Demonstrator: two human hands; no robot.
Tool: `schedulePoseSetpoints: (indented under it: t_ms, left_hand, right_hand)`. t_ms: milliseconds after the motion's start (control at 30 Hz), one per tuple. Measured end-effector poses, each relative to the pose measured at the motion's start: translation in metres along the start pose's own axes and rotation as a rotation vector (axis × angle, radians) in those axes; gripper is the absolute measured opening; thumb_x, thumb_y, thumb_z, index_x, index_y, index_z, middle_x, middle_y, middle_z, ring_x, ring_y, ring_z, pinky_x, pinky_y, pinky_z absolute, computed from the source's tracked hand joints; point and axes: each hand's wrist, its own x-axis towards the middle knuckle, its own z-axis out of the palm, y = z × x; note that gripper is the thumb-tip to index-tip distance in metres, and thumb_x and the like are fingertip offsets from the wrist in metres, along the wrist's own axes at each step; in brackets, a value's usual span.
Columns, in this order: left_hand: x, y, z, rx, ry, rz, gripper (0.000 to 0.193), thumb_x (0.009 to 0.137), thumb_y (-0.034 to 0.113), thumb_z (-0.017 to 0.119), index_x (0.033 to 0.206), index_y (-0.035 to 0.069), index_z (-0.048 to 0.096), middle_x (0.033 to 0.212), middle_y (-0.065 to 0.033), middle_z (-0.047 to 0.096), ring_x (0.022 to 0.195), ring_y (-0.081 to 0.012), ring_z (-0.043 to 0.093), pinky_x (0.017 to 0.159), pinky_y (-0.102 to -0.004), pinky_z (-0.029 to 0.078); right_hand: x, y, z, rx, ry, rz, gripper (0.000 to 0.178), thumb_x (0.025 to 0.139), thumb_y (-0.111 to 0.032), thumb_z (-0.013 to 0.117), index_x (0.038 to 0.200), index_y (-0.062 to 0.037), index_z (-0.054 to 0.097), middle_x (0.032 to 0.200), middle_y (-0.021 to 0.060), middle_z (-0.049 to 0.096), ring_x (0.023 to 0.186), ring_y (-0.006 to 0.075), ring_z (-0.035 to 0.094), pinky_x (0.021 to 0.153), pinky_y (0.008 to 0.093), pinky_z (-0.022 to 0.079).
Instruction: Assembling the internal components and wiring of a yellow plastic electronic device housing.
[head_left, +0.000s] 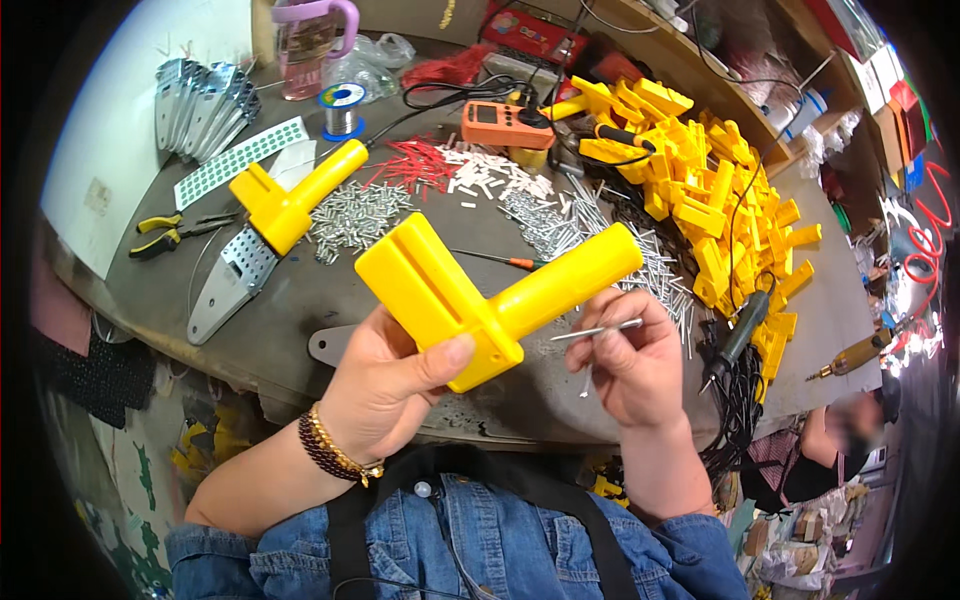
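Observation:
A yellow plastic handle (570,280), with a slotted block at one end and a round grip, is held tilted above the bench. My left hand (385,390) grips its block from below, thumb across the near side. Just beneath the round grip, my right hand (645,365) pinches a thin metal pin (590,333) between thumb and fingers. A second pin (586,382) pokes downward from under those fingers. The pin looks apart from the handle. Behind my left wrist, the rounded end of a metal plate (328,346) shows; its remainder is hidden.
Another yellow handle (320,190) with a metal blade (228,285) lies left, near pliers (160,238). Small metal parts (355,220), long pins (650,280) and a heap of yellow handles (720,200) cover the back and right. A dark electric screwdriver (740,335) hangs at right.

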Motion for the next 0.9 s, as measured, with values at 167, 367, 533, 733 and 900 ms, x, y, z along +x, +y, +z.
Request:
schedulePoseSetpoints:
  t_ms: [167,367,533,733,900]
  left_hand:
    - [-0.007,-0.001,-0.006,0.05,-0.042,0.104,0.039,0.082,0.005,0.074,0.117,0.004,0.056,0.11,-0.0047,0.064,0.103,-0.015,0.062,0.093,-0.0318,0.048]
    - [-0.011,-0.001,-0.013,0.201,-0.081,0.259,0.039,0.082,0.005,0.075,0.116,0.004,0.057,0.109,-0.0038,0.065,0.101,-0.0136,0.062,0.092,-0.0313,0.048]
    - [-0.009,0.003,-0.024,-0.03,-0.053,0.194,0.038,0.084,0.003,0.072,0.118,0.005,0.056,0.111,-0.005,0.064,0.104,-0.0166,0.061,0.093,-0.0329,0.048]
    - [-0.006,0.001,-0.026,-0.046,-0.091,0.153,0.036,0.085,0.002,0.071,0.118,0.005,0.056,0.11,-0.0051,0.064,0.105,-0.0154,0.061,0.096,-0.0333,0.046]
    - [-0.017,0.003,-0.014,0.233,-0.094,0.143,0.037,0.084,0.007,0.074,0.116,0.004,0.056,0.11,-0.0038,0.064,0.102,-0.0124,0.061,0.089,-0.0287,0.05]
  right_hand:
    - [0.002,0.017,0.026,0.027,-0.054,0.049,0.011,0.086,0.001,0.066,0.095,0.002,0.059,0.099,0.012,0.056,0.081,0.0206,0.063,0.068,0.0341,0.055]
    - [0.0,0.023,0.045,-0.047,-0.045,0.088,0.015,0.086,0.001,0.067,0.1,0.0008,0.06,0.096,0.0088,0.06,0.08,0.016,0.062,0.07,0.0296,0.053]
    - [0.0,0.007,0.047,-0.558,0.001,0.121,0.031,0.081,0.003,0.072,0.109,-0.0005,0.061,0.092,0.0029,0.062,0.082,0.0085,0.06,0.072,0.0223,0.049]
    - [0.01,-0.036,0.05,-0.976,-0.147,-0.271,0.024,0.077,0.011,0.067,0.097,-0.0019,0.064,0.089,0.0058,0.066,0.082,0.0158,0.063,0.074,0.0269,0.049]
    - [0.023,-0.031,0.081,-1.4,-0.484,-0.723,0.025,0.072,0.0,0.065,0.096,-0.004,0.066,0.092,0.0084,0.065,0.079,0.0257,0.063,0.07,0.0333,0.051]
